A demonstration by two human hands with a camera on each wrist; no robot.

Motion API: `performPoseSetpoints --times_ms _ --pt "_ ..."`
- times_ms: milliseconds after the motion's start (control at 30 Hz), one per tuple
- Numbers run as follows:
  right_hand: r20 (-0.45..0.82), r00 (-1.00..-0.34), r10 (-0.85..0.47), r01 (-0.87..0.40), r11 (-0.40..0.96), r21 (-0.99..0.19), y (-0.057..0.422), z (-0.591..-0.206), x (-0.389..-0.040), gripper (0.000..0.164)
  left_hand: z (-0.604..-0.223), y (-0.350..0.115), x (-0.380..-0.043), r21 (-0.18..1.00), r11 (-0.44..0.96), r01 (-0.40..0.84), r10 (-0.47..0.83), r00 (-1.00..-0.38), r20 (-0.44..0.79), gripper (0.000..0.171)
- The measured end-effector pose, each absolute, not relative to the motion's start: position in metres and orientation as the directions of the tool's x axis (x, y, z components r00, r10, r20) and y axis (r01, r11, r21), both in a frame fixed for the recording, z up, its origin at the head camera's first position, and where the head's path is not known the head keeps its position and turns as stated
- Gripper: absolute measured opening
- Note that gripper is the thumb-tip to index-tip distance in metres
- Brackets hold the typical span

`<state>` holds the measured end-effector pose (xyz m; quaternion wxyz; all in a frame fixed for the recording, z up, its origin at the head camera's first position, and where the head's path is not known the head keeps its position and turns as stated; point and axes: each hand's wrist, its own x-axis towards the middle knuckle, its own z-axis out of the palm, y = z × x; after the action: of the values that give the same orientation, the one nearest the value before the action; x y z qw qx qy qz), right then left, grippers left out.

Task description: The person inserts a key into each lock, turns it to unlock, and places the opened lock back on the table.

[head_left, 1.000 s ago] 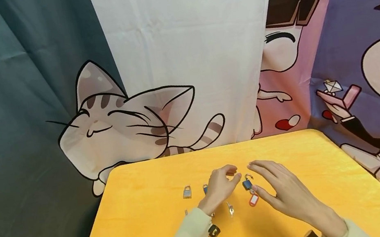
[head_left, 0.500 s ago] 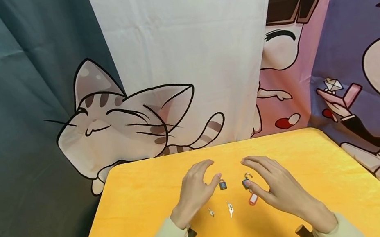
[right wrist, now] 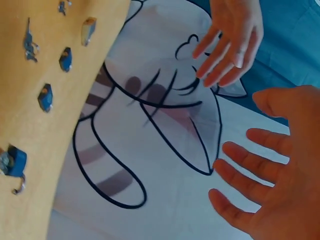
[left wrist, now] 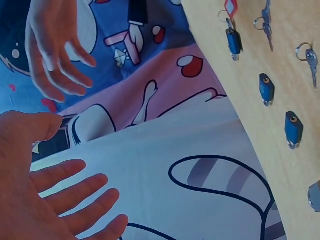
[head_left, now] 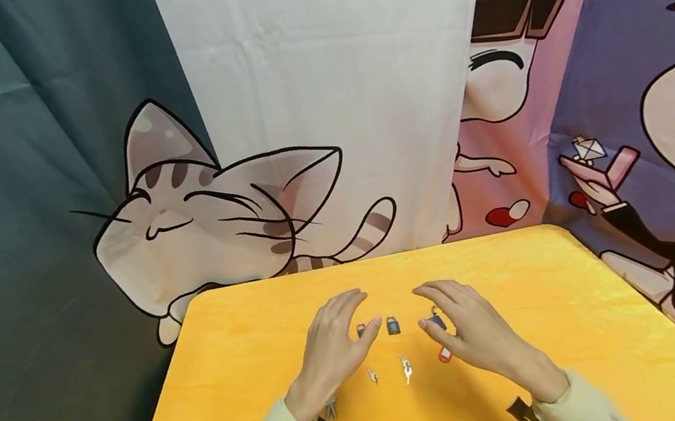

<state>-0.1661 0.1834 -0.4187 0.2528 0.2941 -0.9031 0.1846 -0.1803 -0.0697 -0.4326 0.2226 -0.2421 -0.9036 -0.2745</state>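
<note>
My left hand (head_left: 330, 348) hovers over the table with its fingers spread and holds nothing. Facing it, apart, my right hand (head_left: 477, 330) is also raised and holds nothing. Between them lies a closed blue padlock (head_left: 392, 325). Another blue padlock (head_left: 360, 327) is partly covered by my left thumb. By my right thumb sits a blue padlock with a raised shackle (head_left: 438, 322), a key in it and a red tag (head_left: 444, 355). A grey padlock (right wrist: 89, 31) shows in the right wrist view; my left hand hides it from the head view.
Nearer the person lie a small key (head_left: 373, 375), keys on a ring (head_left: 407, 369) and more keys (head_left: 331, 408) beside the left wrist. Behind the yellow table (head_left: 250, 327) hangs a cartoon-printed curtain (head_left: 291, 85).
My left hand has drawn away to the left from above the padlocks, uncovering the middle one. My right hand has shifted slightly left. The padlocks and keys stay in place.
</note>
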Motion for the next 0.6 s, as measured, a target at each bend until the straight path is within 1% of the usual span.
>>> performPoseSetpoints --times_ms 300,500,600 --pt "0.445 -0.773 -0.452 -0.558 0.818 -0.138 0.171 -0.446 -0.177 0.044 -0.436 -0.079 -0.171 0.357 0.743 0.566 0.330 -0.775 0.540 0.046" --pt "0.340 -0.836 -0.431 -0.501 0.852 -0.154 0.167 -0.469 -0.188 0.038 -0.437 -0.082 -0.167 0.356 0.738 0.573 0.334 -0.769 0.545 0.047" --pt "0.272 -0.864 -0.424 -0.480 0.857 -0.187 0.164 -0.479 -0.193 0.036 -0.438 -0.082 -0.166 0.366 0.735 0.570 0.333 -0.775 0.537 0.048"
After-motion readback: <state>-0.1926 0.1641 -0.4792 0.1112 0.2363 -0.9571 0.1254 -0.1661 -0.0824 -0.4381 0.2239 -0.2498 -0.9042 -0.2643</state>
